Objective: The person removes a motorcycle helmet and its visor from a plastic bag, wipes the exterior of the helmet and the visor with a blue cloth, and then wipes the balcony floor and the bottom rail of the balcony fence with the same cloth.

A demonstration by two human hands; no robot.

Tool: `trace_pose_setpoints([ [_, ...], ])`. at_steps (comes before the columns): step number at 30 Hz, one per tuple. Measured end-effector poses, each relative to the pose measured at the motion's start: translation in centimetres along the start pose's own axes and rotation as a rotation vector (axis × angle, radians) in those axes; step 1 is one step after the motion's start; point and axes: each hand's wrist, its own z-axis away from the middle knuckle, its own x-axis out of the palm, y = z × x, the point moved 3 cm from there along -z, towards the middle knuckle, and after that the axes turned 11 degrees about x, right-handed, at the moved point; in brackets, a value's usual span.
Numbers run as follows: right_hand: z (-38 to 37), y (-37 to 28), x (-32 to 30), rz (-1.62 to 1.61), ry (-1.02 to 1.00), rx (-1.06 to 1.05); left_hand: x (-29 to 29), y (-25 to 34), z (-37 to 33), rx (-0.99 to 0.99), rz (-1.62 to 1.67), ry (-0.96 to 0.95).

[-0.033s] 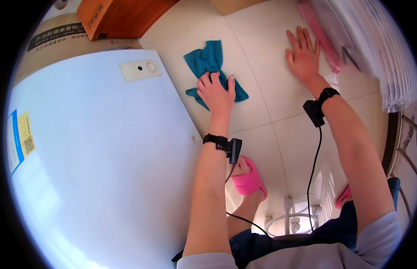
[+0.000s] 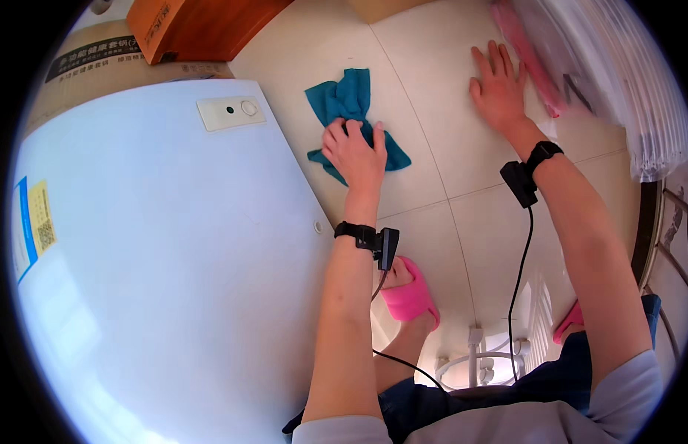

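A teal cloth (image 2: 347, 96) lies bunched on the pale tiled floor (image 2: 425, 177), its corners spread toward the far side and to both sides. My left hand (image 2: 356, 152) presses down on the cloth's near middle, fingers curled into the fabric and thumb out to the right. My right hand (image 2: 499, 92) rests flat on the tiles farther right, fingers stretched and holding nothing. Black straps with small cabled boxes circle both wrists.
A white appliance (image 2: 173, 259) with a small control panel fills the left side. Behind it stand a cardboard box (image 2: 85, 81) and an orange-brown box (image 2: 203, 29). Clear plastic wrapping (image 2: 610, 81) borders the right. My pink slipper (image 2: 410, 296) and a wheeled stool base (image 2: 473, 362) are near me.
Almost nothing differs. The cloth and my left hand appear very slightly shifted; my right hand stays flat on the floor.
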Motion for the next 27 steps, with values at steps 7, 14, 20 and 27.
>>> trace_pose_setpoints([
  [7, -3.5, -13.6, -3.2, 0.109, -0.607, -0.115, 2.7, -3.8, -2.8, 0.002, -0.07, -0.03],
  [14, -3.4, -16.4, -0.7, 0.281, -0.605, -0.089, 2.9, -12.3, -8.3, -0.325, -0.149, -0.118],
  [20, -3.4, -15.9, -1.0, 0.234, -0.622, -0.124, 3.7, -12.5, -9.0, -0.375, -0.112, -0.102],
  [27, -3.7, -16.0, -1.4, 0.192, -0.661, -0.133, 2.9, -11.9, -10.2, -0.368, -0.142, -0.126],
])
